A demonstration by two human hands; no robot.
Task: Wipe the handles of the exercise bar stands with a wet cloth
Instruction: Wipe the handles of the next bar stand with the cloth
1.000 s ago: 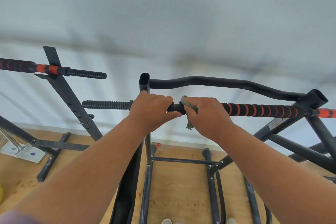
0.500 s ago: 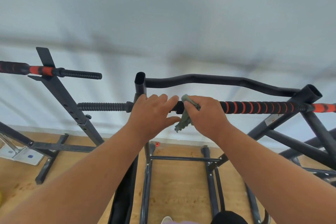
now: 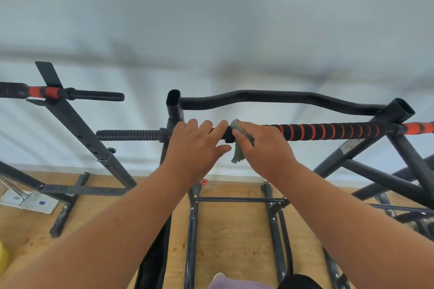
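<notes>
A black bar with an orange-striped foam handle (image 3: 333,131) runs across the black stand (image 3: 174,105) in front of me. My right hand (image 3: 265,145) pinches a grey-green cloth (image 3: 238,150) against the handle's left end; the cloth's tail hangs below the bar. My left hand (image 3: 196,145) lies over the bar just left of the cloth, fingers nearly straight, thumb underneath. The bar's ribbed black end (image 3: 128,135) sticks out to the left of the stand's post.
A second stand (image 3: 77,129) at the left carries another orange-and-black bar (image 3: 63,94). A curved black top bar (image 3: 270,98) runs behind my hands. Frame legs cross the wooden floor (image 3: 234,241) below. A wall is close behind.
My left hand has loosened from a full grip on the bar to nearly straight fingers laid over it. The cloth's tail hangs lower under my right hand.
</notes>
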